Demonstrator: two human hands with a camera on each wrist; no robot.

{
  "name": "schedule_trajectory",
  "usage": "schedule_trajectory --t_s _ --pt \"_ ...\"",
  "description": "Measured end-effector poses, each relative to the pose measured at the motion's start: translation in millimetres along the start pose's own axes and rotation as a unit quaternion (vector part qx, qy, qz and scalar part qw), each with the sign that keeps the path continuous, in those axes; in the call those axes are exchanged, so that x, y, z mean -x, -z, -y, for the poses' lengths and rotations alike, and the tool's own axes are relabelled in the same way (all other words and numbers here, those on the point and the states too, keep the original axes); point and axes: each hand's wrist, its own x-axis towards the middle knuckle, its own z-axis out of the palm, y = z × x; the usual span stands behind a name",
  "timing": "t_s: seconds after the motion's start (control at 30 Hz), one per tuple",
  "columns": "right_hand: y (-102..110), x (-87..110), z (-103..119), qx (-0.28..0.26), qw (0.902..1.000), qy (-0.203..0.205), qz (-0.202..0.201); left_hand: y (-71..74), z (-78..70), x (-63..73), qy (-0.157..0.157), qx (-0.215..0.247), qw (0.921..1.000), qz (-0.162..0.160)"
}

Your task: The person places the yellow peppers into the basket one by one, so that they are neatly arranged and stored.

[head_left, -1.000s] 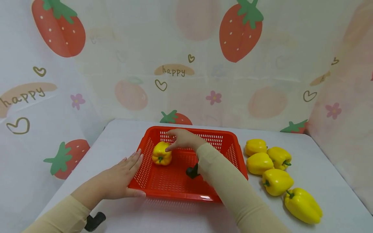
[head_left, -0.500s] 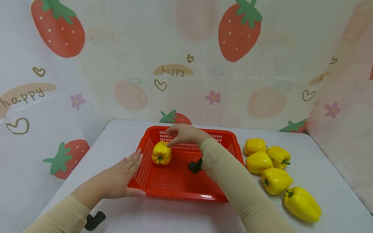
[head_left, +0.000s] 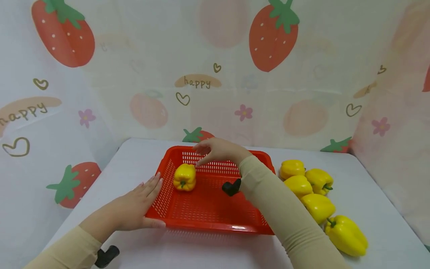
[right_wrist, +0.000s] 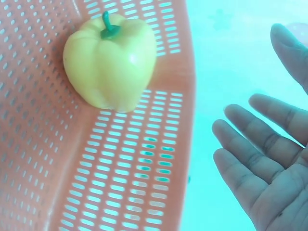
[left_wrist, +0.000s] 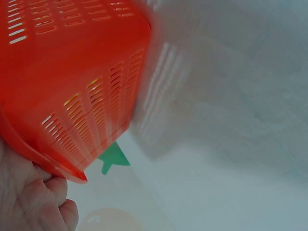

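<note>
The red plastic basket (head_left: 215, 226) has slotted walls. Inside, near its left wall, a yellow bell pepper (head_left: 184, 177) stands with its green stem toward me. My left hand (head_left: 134, 205) rests on the basket's front left corner, fingers laid straight along the left rim and thumb at the front rim. In the left wrist view this hand (left_wrist: 33, 197) touches the rim from outside. My right hand (head_left: 221, 150) hovers over the back of the basket, just right of the pepper. Its fingers are spread and loosely bent with nothing in them, as the right wrist view shows.
Several more yellow bell peppers (head_left: 319, 181) lie in a cluster on the white table (head_left: 373, 198), right of the basket; my right sleeve (head_left: 285, 209) overlaps some. A black wrist mount (head_left: 231, 186) juts from that sleeve. A strawberry-printed cloth (head_left: 151, 56) backs the table.
My right hand has drawn away from the pepper in the basket, up and to the right, leaving the pepper in place. The left hand stays on the corner. The head view shifts slightly.
</note>
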Motion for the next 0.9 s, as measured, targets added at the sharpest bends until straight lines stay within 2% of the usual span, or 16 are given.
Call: schedule_trajectory --t_s 0.5,0.73,0.9 --pt "24 27.9 5 0.013 0.9998 0.013 -0.013 1.3 -2.5 0.8 -0.001 0.004 1.0 -0.004" --pt "36 46.8 2 -0.018 0.9996 0.012 -0.018 1.9 -3.0 1.5 -0.001 0.007 1.0 -0.004" --pt "43 59.7 -3 -0.018 0.9994 0.012 -0.028 1.8 -3.0 1.7 -0.001 0.007 1.0 -0.004"
